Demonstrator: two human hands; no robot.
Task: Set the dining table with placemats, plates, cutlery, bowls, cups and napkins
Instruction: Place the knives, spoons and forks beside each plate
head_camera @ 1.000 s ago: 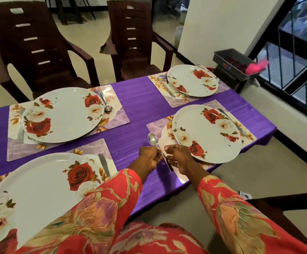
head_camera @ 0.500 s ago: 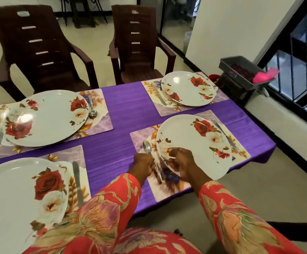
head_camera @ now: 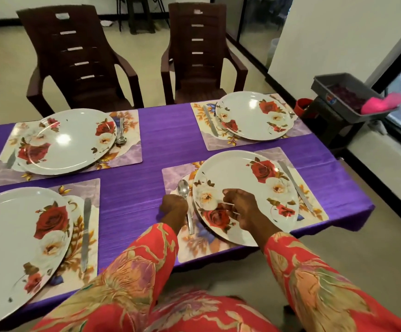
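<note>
**Spoon beside the near right plate**

A shiny metal spoon lies on the floral rectangular placemat at the near right corner of the purple-clothed table, just left of the white round plate with red roses. The left hand sits over the middle of the spoon's handle, fingers curled down around it; whether they actually pinch the handle cannot be told. The spoon's bowl shows beyond the knuckles, the handle's end below the wrist.

The right hand hovers over the near left part of the plate, fingers loosely bent and apart, holding nothing that can be made out. Both forearms, in red floral sleeves, reach in from the near edge.

The spoon's long axis runs roughly from near edge to far edge, bowl pointing to the far side, handle towards the person. A steel table knife lies along the plate's right side.
</note>
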